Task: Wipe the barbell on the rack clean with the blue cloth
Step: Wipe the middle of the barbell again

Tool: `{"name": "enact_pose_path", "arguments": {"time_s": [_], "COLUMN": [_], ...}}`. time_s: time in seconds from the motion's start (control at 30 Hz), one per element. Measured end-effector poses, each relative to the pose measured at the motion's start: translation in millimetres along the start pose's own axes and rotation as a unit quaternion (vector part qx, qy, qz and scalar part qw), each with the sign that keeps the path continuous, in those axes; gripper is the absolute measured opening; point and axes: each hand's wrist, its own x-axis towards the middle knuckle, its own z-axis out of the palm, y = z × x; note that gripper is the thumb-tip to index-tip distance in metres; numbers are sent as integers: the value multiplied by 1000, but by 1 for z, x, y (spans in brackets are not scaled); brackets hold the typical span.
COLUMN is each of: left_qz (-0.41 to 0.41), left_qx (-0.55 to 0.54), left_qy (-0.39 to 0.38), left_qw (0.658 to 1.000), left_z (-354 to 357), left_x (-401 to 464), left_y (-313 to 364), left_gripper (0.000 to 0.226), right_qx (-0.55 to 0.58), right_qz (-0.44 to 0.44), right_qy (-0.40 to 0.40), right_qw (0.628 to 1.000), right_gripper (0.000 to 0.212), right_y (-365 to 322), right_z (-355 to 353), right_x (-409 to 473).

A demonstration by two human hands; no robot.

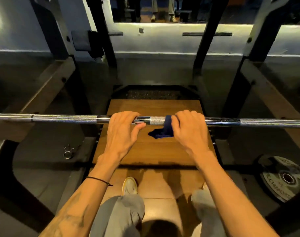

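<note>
A chrome barbell [65, 118] runs left to right across the middle of the view, held in a black rack. My left hand [122, 132] rests over the bar just left of its centre, fingers curled around it. My right hand [188, 129] grips the bar right of centre with the dark blue cloth [164, 130] wrapped around the bar under its fingers. A loose end of the cloth hangs down below the bar between my two hands.
Black rack uprights [104, 40] rise beyond the bar. A wooden platform [154, 151] lies below. A spring collar [68, 152] lies on the floor at left, a weight plate [282, 178] at right. My shoes and grey trousers show at the bottom.
</note>
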Motion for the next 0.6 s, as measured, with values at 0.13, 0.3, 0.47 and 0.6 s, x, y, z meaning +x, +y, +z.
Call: {"name": "enact_pose_path", "arguments": {"time_s": [0.13, 0.3, 0.47, 0.6], "left_qz": [0, -16, 3, 86], "left_qx": [-6, -19, -1, 45], "left_qy": [8, 17, -8, -74], "left_qw": [1000, 1000, 1000, 992], "left_z": [-3, -4, -8, -22], "left_x": [-4, -5, -5, 4], "left_y": [3, 8, 4, -5], "left_gripper": [31, 35, 37, 41], "right_qx": [-86, -59, -33, -23], "right_qz": [67, 136, 136, 120], "right_qy": [-12, 27, 42, -20], "right_qw": [994, 989, 989, 992], "right_gripper": [39, 37, 36, 39], "right_y": [74, 66, -12, -111], "right_z": [-29, -22, -2, 17], "right_x": [-14, -17, -7, 10]}}
